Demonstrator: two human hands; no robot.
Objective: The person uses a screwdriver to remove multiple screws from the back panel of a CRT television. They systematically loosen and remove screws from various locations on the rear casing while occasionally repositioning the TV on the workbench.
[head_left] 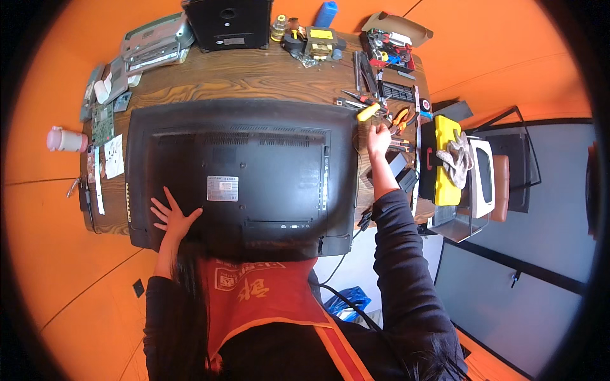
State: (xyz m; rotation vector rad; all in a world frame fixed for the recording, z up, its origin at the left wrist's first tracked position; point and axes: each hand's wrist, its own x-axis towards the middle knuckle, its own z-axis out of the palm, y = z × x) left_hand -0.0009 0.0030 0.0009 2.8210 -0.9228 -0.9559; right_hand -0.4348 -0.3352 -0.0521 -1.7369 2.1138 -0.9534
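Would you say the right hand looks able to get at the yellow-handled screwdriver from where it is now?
Probably yes: the right hand is beside the tools, and the yellow-handled screwdriver lies just beyond its fingers with nothing covering it.

The television's [241,171] lower edge is hidden behind the person's head.

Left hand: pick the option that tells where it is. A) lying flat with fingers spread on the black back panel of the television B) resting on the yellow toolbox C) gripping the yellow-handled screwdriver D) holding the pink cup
A: the left hand lies palm down, fingers spread, on the lower left part of the television back panel, while the right hand reaches among the tools.
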